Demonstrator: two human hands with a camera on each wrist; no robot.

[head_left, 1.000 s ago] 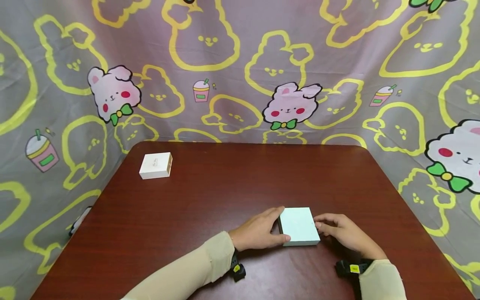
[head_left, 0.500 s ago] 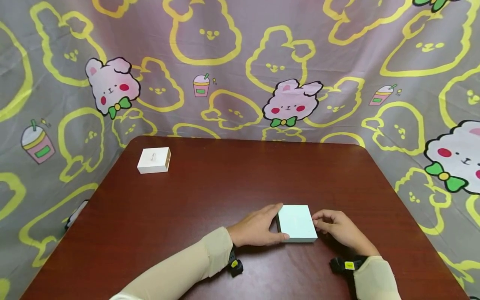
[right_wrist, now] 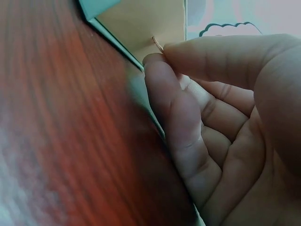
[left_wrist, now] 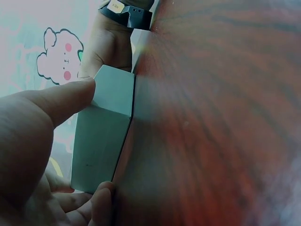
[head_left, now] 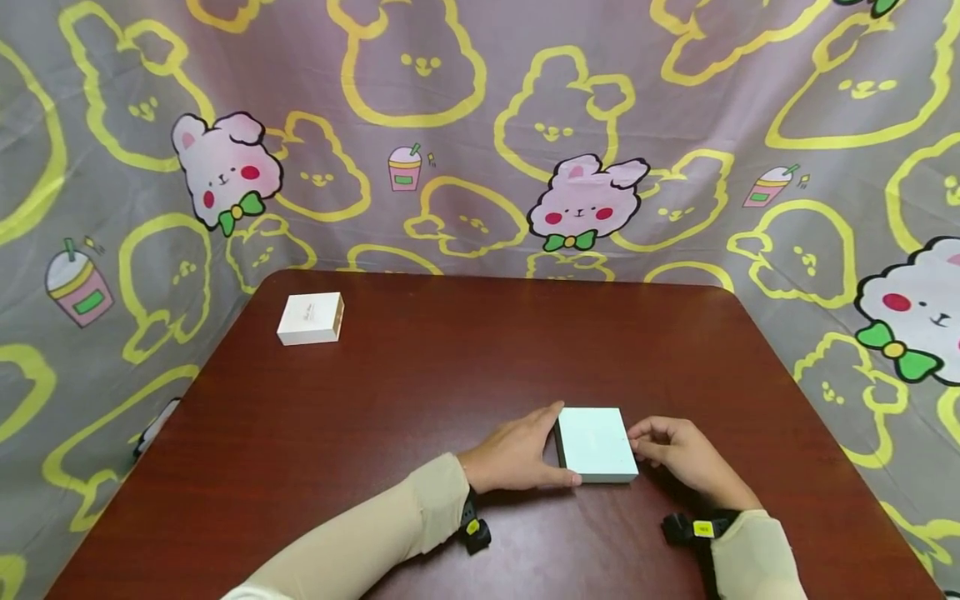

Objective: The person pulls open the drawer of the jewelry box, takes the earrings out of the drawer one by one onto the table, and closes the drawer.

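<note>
A pale mint-green square box [head_left: 596, 444] lies on the table in the head view. My left hand [head_left: 517, 450] grips it from the left, thumb at the near corner and fingers at the far one. The left wrist view shows the thumb [left_wrist: 70, 99] against one side of the box and fingertips around its far end. From the right, my right hand [head_left: 690, 458] pinches a short thin cord [right_wrist: 157, 43] between thumb and index finger. This cord comes out of the box's tan end face [right_wrist: 146, 21], framed by the green outer sleeve.
A white box [head_left: 309, 318] with small lettering sits at the table's far left corner. The dark red wooden table [head_left: 450, 358] has a patterned cloth [head_left: 465, 75] hanging behind it and along both sides.
The head view has tilted slightly, shifting the whole scene a little upward. Both hands and the green box keep the same pose.
</note>
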